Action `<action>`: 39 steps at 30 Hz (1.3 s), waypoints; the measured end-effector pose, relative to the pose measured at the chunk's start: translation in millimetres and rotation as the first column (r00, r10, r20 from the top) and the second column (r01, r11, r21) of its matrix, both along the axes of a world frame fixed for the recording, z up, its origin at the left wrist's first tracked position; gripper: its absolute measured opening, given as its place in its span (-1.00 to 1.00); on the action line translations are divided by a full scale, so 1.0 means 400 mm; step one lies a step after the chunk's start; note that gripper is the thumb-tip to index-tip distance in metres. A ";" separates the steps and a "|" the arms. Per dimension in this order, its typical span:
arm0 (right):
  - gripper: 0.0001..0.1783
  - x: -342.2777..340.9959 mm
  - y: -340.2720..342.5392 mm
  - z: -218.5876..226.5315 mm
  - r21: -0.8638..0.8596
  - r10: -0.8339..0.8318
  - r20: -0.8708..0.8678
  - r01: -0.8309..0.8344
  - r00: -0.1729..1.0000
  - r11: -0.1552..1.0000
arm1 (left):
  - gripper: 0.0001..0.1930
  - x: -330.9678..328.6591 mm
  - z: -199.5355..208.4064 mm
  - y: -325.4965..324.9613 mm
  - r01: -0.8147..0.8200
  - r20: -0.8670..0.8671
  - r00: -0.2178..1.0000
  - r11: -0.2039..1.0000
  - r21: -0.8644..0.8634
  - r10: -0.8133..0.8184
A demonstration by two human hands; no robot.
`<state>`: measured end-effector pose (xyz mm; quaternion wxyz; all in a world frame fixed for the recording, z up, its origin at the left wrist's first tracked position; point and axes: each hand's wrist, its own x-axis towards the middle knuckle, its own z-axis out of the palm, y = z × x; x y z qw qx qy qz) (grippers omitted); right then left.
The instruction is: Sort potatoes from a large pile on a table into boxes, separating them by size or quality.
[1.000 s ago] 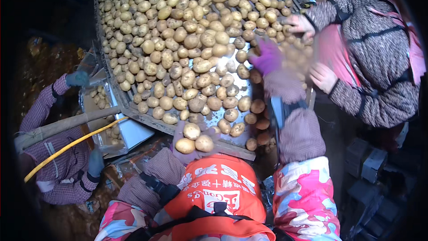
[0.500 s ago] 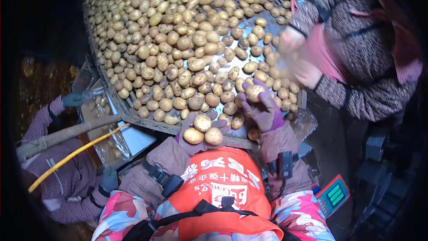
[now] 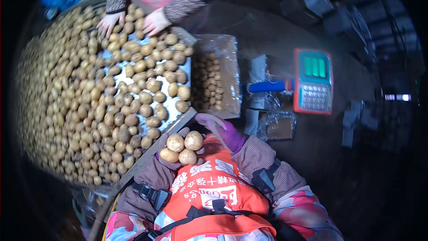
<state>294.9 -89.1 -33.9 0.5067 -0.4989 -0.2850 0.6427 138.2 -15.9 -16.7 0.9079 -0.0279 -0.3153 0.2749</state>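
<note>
The fingers of the left hand (image 3: pixel 166 154), in a purple glove, curl up under four potatoes (image 3: pixel 182 148) held in a cluster against the orange vest, just below the metal edge of the sorting surface (image 3: pixel 176 125). The right hand (image 3: pixel 221 128), also gloved purple, has its fingers spread apart and holds nothing, beside the cluster. A box (image 3: pixel 216 78) of potatoes stands just past it. Another person's bare hands (image 3: pixel 131 21) rest on the potato heap (image 3: pixel 84 98). A red scale (image 3: pixel 313 81) sits farther right.
</note>
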 end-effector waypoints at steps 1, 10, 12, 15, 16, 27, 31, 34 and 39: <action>-0.48 0.036 -0.055 -0.028 -0.011 -0.077 0.050 0.078 0.996 0.997 | -0.65 0.027 0.001 -0.006 0.061 0.017 0.998 0.998 0.005 -0.061; -0.68 0.278 -0.651 -0.400 -0.504 -0.004 0.603 0.385 0.798 0.773 | -0.74 0.213 0.044 -0.101 0.474 -0.327 0.823 0.879 -0.055 -0.464; -0.70 0.326 -0.732 -0.488 -0.636 -0.243 0.437 0.489 0.866 0.597 | -0.70 0.247 0.047 -0.138 0.471 -0.420 0.796 0.882 -0.022 -0.436; -0.67 0.400 -0.914 -0.690 -0.590 -0.401 0.639 0.753 0.656 0.291 | -0.65 0.320 -0.064 -0.195 0.507 -0.577 0.732 0.855 0.109 -0.361; -0.67 0.433 -0.938 -0.711 -0.604 -0.383 0.649 0.751 0.657 0.265 | -0.61 0.358 -0.082 -0.228 0.512 -0.572 0.725 0.856 0.074 -0.384; -0.66 0.657 -1.133 -1.126 -0.667 -0.387 0.602 0.706 0.698 0.237 | -0.25 0.675 -0.580 -0.607 0.768 -0.202 0.607 0.633 -0.099 -0.769; -0.65 0.644 -1.192 -1.259 -0.683 -0.402 0.582 0.693 0.707 0.231 | -0.18 0.790 -0.656 -0.629 0.839 -0.343 0.402 0.492 -0.234 -0.849; -0.65 0.632 -1.214 -1.284 -0.684 -0.409 0.576 0.691 0.707 0.231 | -0.35 0.882 -0.597 -0.587 0.860 -0.611 0.126 0.393 -0.325 -0.782; -0.64 0.593 -1.278 -1.103 -0.653 -0.380 0.604 0.708 0.701 0.269 | -0.15 0.920 -0.624 -0.603 0.865 -0.764 -0.323 0.153 -0.477 -0.558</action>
